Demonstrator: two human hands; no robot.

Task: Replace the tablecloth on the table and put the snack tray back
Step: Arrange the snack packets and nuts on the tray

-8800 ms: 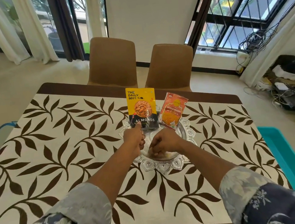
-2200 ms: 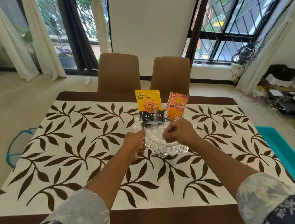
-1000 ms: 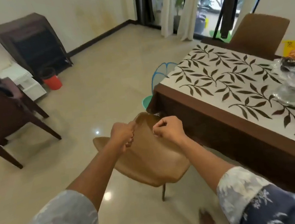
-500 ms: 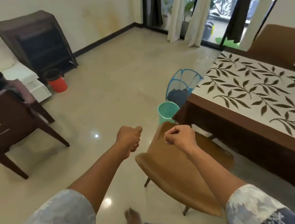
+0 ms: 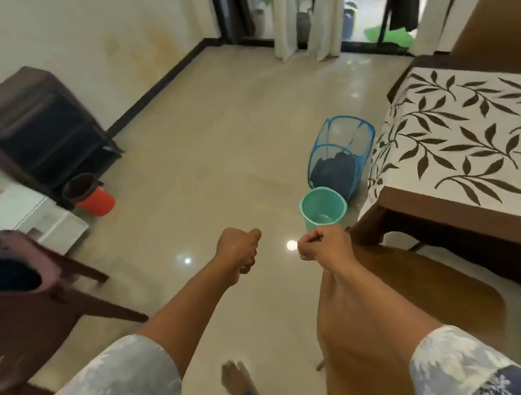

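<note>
At right, white tablecloth, brown leaf sprigs, on table, left hand, right hand, fingers curled, empty

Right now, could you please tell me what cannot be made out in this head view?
- Snack tray: out of frame; the right edge cuts off the leaf-patterned white tablecloth.
- Dark heap in the blue mesh basket: veiled by mesh, unidentifiable.
- Brown moulded chair: the right forearm covers part of it.
- Dark wooden chair, left: motion-blurred.

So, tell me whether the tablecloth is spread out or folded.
Spread out. The leaf-patterned tablecloth lies flat across the table, with the brown edge showing along its near side. The right part is out of frame.
</note>
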